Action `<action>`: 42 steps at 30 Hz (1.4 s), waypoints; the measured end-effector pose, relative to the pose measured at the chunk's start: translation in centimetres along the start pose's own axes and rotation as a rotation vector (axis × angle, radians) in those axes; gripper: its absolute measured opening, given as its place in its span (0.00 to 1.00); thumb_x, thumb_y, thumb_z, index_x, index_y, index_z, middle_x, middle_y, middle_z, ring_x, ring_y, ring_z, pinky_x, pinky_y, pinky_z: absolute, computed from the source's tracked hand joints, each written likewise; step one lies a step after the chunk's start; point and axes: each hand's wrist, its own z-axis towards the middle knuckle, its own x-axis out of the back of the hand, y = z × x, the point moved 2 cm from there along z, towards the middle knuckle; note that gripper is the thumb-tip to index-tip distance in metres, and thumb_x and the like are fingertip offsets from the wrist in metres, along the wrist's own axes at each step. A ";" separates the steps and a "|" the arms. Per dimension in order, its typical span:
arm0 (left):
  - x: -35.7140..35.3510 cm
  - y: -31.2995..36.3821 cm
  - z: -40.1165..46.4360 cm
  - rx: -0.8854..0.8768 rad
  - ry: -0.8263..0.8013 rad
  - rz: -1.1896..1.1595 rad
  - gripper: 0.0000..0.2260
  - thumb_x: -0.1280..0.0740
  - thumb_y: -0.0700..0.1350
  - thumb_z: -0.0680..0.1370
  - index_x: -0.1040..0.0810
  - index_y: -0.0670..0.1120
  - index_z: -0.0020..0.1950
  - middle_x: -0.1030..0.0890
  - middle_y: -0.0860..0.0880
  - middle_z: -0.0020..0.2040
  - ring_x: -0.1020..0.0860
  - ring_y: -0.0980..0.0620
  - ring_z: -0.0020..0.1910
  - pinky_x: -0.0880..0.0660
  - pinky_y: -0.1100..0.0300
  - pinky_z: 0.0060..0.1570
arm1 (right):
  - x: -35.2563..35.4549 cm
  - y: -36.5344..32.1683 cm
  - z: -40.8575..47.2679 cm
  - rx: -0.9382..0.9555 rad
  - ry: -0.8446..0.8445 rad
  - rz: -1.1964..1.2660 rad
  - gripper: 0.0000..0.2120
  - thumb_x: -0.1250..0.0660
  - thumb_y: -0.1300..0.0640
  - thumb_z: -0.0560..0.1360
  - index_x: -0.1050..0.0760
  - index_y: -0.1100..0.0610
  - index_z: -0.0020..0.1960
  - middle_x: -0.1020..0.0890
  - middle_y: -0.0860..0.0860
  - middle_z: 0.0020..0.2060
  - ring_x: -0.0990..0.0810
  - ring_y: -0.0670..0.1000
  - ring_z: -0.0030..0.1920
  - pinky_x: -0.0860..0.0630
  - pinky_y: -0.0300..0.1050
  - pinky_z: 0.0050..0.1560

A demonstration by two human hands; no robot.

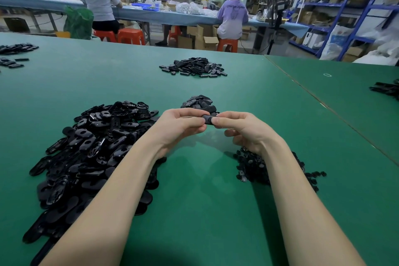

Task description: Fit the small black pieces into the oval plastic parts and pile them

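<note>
Above the green bench (205, 179), left hand (181, 127) and right hand (244, 131) fingers pinch one oval part (209, 119) between them, likely seating a small piece.

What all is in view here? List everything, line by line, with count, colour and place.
oval plastic parts: large heap, black, table near left
small black pieces: one heap, black, near right, partly under the right forearm
small pile: one, black, just beyond the hands
far pile: one, black, table centre
held part: one, black, between both hands
table: green top
stools: several, orange, background
left hand: pinches held part
right hand: pinches held part
</note>
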 end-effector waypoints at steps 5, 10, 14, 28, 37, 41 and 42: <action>0.3 0.1 0.0 0.015 -0.009 0.035 0.07 0.29 0.33 0.76 0.14 0.42 0.48 0.13 0.44 0.47 0.16 0.51 0.42 0.21 0.67 0.45 | -0.1 0.2 0.0 0.022 -0.011 -0.009 0.06 0.19 0.51 0.68 0.14 0.50 0.42 0.17 0.44 0.38 0.29 0.43 0.30 0.39 0.34 0.26; 0.3 0.3 -0.1 0.020 -0.019 0.037 0.07 0.29 0.32 0.76 0.14 0.41 0.49 0.13 0.45 0.45 0.16 0.52 0.41 0.21 0.67 0.44 | -0.3 0.0 0.1 0.054 -0.018 -0.045 0.04 0.21 0.50 0.70 0.13 0.48 0.41 0.18 0.43 0.38 0.31 0.44 0.31 0.41 0.35 0.27; 0.3 0.3 -0.1 0.008 0.001 0.062 0.06 0.30 0.32 0.76 0.15 0.40 0.49 0.14 0.45 0.44 0.17 0.51 0.40 0.21 0.66 0.45 | -0.3 0.1 0.2 0.056 0.003 -0.052 0.04 0.20 0.50 0.69 0.14 0.49 0.40 0.18 0.45 0.39 0.33 0.45 0.30 0.41 0.35 0.27; -0.2 -0.8 0.0 0.062 0.042 -0.026 0.05 0.29 0.33 0.76 0.19 0.41 0.48 0.15 0.45 0.40 0.18 0.52 0.36 0.22 0.67 0.42 | -0.5 0.3 0.6 0.100 0.030 -0.110 0.04 0.21 0.52 0.71 0.14 0.51 0.44 0.13 0.48 0.42 0.29 0.44 0.31 0.35 0.34 0.27; -0.7 -1.2 0.0 0.035 0.145 0.301 0.06 0.28 0.36 0.76 0.19 0.40 0.52 0.15 0.44 0.41 0.19 0.52 0.37 0.20 0.62 0.50 | -1.0 0.2 0.9 0.138 0.142 -0.305 0.04 0.23 0.58 0.71 0.16 0.53 0.38 0.25 0.47 0.28 0.34 0.46 0.26 0.38 0.34 0.24; -0.9 -1.5 0.0 0.036 0.162 0.310 0.04 0.28 0.35 0.76 0.19 0.40 0.49 0.15 0.43 0.41 0.19 0.51 0.37 0.20 0.64 0.47 | -1.1 0.6 1.0 0.158 0.146 -0.355 0.03 0.24 0.58 0.73 0.17 0.56 0.42 0.28 0.42 0.24 0.34 0.42 0.24 0.37 0.31 0.25; -0.8 -1.6 0.0 0.040 0.163 0.303 0.03 0.28 0.35 0.76 0.19 0.40 0.49 0.15 0.44 0.40 0.19 0.51 0.37 0.20 0.64 0.47 | -1.2 0.7 1.1 0.162 0.146 -0.357 0.03 0.24 0.59 0.73 0.18 0.56 0.42 0.28 0.42 0.24 0.34 0.41 0.23 0.37 0.31 0.25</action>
